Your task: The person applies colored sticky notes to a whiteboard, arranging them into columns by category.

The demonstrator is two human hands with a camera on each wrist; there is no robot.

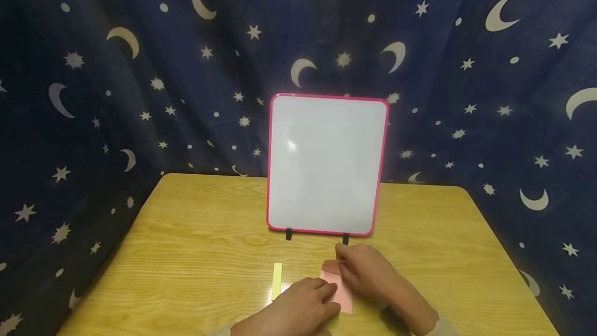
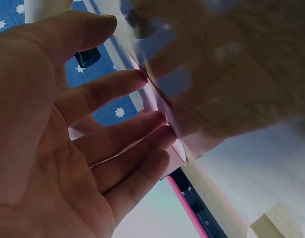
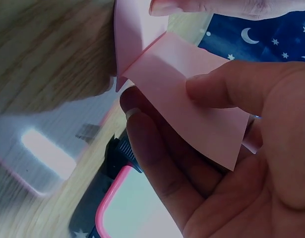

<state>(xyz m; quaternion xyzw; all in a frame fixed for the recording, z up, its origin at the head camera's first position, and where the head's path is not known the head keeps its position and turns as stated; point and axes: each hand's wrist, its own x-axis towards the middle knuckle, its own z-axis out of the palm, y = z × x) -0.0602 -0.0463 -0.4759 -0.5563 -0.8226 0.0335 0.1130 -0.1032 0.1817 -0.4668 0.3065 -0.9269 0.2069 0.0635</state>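
A pink sticky note lies on the table near its front edge, with a crease across it and its far part lifted. My right hand holds that raised part; in the right wrist view the thumb is on the upper face of the pink flap, with curled fingers behind it. My left hand rests its fingertips on the flat near part. Seen from the left wrist, those fingers are extended, thumb apart, touching the pink paper.
A whiteboard with a pink frame stands upright behind the hands on black feet. Left of the note lies a narrow yellow paper strip. The wooden table is backed by a dark blue curtain with moons and stars.
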